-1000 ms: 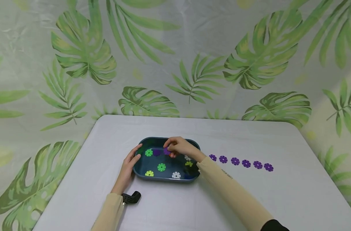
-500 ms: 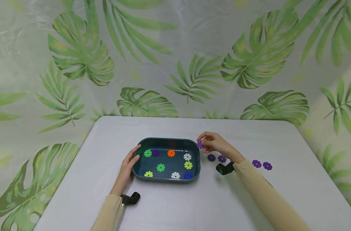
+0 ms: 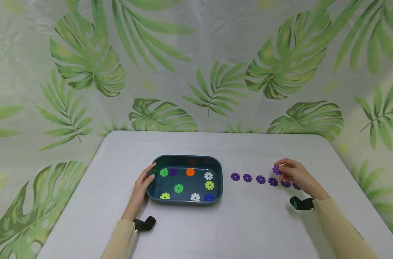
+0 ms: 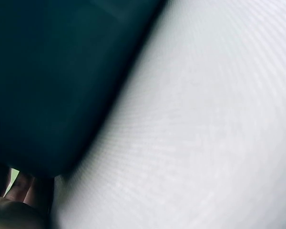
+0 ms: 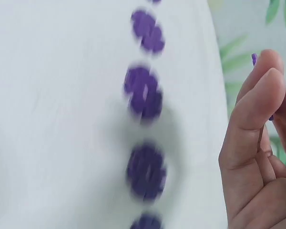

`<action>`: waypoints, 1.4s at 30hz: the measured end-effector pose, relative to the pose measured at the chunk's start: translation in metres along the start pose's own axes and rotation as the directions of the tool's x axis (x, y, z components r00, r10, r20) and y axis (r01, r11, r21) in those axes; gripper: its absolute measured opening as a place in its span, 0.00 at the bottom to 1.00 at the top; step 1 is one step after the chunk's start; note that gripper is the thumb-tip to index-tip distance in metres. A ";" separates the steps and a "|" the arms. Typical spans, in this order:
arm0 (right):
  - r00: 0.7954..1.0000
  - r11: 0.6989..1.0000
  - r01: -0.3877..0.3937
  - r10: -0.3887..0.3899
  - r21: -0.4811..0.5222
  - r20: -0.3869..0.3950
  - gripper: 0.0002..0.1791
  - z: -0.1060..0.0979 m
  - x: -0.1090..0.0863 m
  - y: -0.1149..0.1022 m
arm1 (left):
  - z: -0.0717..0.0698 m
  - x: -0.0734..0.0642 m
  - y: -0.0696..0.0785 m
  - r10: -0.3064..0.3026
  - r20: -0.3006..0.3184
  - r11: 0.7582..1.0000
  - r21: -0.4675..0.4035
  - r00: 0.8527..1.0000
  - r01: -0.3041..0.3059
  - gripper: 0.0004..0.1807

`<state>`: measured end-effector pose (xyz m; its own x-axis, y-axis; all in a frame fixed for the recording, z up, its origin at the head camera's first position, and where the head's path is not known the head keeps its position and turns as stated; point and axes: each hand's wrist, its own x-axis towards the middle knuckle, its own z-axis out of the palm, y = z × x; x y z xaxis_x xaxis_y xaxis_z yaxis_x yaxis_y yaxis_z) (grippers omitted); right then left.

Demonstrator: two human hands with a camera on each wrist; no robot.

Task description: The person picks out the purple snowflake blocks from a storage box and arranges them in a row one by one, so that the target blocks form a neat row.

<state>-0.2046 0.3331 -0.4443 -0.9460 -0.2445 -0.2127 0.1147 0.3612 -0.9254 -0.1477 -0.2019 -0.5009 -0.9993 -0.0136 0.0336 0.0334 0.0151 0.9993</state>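
My right hand [image 3: 295, 175] pinches a purple notched plastic disc [image 3: 276, 170] between thumb and fingers, just above the right part of a row of purple discs [image 3: 260, 179]. In the right wrist view only the held disc's edges [image 5: 254, 59] show past the fingertips. My left hand [image 3: 142, 187] holds the left end of a dark blue-green tray [image 3: 184, 202], its thumb at the rim. Dark tray wall [image 4: 62, 86] fills much of the left wrist view, with a few fingers [image 4: 20, 186] at its lower edge. My right hand partly hides the last discs of the row.
Inside the tray lie an orange disc [image 3: 190, 172], a blue disc [image 3: 209, 197], a purple disc [image 3: 172, 172], and green, yellow and white ones. The white table [image 3: 241, 230] backs onto a leaf-patterned cloth [image 3: 222, 54].
My right hand has lifted the purple disc out of the tray and carried it rightward, past the tray's edge and along the row. The left hand has stayed at the tray.
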 end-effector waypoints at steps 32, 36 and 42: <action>0.980 0.982 -0.052 0.015 -0.181 -0.199 0.24 -0.043 -0.028 0.033 | 0.002 -0.007 0.018 -0.013 0.011 1.000 -0.021 1.000 0.013 0.24; 0.990 0.997 0.025 -0.035 -0.079 -0.139 0.24 -0.016 -0.012 0.003 | 0.004 -0.010 0.026 -0.016 0.018 1.000 -0.014 1.000 0.016 0.24; 0.995 0.995 0.095 -0.095 0.043 -0.005 0.20 0.039 0.017 -0.039 | 0.006 -0.009 0.026 -0.022 0.017 1.000 -0.018 1.000 0.023 0.24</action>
<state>-0.2135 0.2798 -0.4237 -0.9540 -0.2737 -0.1222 0.0370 0.2970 -0.9542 -0.1384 -0.1956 -0.4748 -0.9999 0.0033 0.0111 0.0111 -0.0027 0.9999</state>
